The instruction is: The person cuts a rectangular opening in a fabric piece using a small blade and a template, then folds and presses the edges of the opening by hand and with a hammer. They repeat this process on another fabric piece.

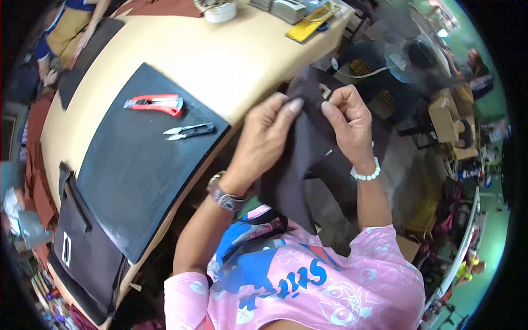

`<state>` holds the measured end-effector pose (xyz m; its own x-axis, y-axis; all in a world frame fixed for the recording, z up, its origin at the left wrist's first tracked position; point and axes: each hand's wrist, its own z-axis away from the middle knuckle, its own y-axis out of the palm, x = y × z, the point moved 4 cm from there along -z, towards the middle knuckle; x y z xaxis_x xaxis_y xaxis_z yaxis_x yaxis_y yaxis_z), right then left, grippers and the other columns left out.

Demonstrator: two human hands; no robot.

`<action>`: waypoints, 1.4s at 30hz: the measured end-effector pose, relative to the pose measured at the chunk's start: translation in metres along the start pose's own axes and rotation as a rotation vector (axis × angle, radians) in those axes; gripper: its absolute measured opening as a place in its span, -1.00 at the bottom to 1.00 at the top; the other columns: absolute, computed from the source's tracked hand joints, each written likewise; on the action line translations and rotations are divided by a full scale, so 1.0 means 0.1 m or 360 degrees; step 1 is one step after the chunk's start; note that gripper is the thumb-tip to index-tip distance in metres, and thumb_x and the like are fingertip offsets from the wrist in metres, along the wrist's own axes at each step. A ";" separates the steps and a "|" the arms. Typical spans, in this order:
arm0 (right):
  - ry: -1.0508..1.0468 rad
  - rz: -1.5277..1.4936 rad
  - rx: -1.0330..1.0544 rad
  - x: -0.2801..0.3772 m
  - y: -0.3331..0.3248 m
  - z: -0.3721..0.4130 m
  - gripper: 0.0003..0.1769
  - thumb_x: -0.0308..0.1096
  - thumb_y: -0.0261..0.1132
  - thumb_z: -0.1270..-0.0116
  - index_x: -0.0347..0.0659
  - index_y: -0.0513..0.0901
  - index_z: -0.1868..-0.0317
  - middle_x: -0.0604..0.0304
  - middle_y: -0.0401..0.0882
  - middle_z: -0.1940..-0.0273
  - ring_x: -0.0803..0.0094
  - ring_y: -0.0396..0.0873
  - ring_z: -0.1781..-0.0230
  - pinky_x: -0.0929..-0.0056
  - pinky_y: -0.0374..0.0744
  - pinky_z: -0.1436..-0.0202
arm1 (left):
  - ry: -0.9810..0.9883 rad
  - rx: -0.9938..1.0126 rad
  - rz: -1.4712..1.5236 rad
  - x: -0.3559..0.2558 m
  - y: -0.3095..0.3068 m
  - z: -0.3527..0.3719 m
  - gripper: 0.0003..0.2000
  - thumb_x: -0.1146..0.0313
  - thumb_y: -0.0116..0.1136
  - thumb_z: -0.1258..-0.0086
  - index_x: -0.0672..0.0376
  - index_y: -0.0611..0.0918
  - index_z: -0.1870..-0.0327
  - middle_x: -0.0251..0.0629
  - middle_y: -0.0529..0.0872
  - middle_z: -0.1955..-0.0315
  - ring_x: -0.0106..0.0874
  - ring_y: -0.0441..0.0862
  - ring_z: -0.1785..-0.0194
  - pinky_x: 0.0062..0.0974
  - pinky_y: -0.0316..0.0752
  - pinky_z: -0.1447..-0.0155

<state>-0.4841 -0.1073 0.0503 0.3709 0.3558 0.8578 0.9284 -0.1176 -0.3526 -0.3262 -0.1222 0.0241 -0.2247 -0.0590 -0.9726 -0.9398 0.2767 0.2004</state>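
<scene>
Off the table's right edge, a dark brown fabric piece (291,170) hangs in front of my body. My left hand (264,135) is closed on its upper part, thumb lying on top of the cloth. Thumb and fingers of my right hand (352,121) pinch together at the fabric's upper right edge, beside a small pale slot or fitting (325,91) whose kind I cannot make out. On the table, a dark cutting mat (143,181) carries a red utility knife (157,103) and a pair of black-handled thread snips (190,131).
The cream table (220,60) holds stacked dark fabric pieces (88,258), one with a pale rectangular slot, at its near left. A white bowl (221,11) and a yellow object (308,27) lie at the far end. Another person's arm (91,33) reaches in at upper left. Cardboard boxes (445,118) stand right.
</scene>
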 end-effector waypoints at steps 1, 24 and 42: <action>0.0031 -0.0155 0.0096 0.12 0.13 -0.02 -0.81 -0.37 0.29 -0.30 -0.31 0.48 0.32 0.22 0.54 0.44 0.62 0.45 0.44 0.56 0.45 0.37 | 0.0033 -0.0102 -0.0087 -0.21 -0.17 0.05 -0.79 0.31 0.07 -0.44 0.28 0.61 0.31 -0.58 0.49 0.49 -0.73 0.33 0.39 -0.69 0.30 0.31; -0.0225 0.0331 0.0914 0.59 2.67 0.11 -0.75 -0.38 0.29 -0.18 -0.40 0.52 0.22 -0.20 0.55 0.43 -0.11 0.55 0.35 0.17 0.46 0.31 | 0.0074 -0.1193 -0.3074 -1.27 -2.98 1.16 -0.38 -0.03 -0.06 -0.41 0.17 0.24 -0.37 0.00 0.22 -0.36 -0.06 0.05 -0.46 0.08 -0.05 -0.42; -0.0122 0.0406 0.0114 0.36 1.72 -0.19 -0.86 -0.47 0.24 -0.29 -0.39 0.60 0.20 0.02 0.64 0.30 0.35 0.59 0.36 0.44 0.53 0.26 | -0.0078 -0.0769 -0.2360 -0.07 -1.54 1.45 -0.47 0.06 0.02 -0.36 0.12 0.38 -0.30 -0.04 0.26 -0.33 -0.05 0.13 -0.41 0.13 0.02 -0.36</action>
<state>-0.3107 -0.1322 0.0271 0.5871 0.3927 0.7079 0.7999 -0.1474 -0.5817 -0.1427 -0.0256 -0.0168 0.9434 0.0429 -0.3290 -0.2986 -0.3225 -0.8983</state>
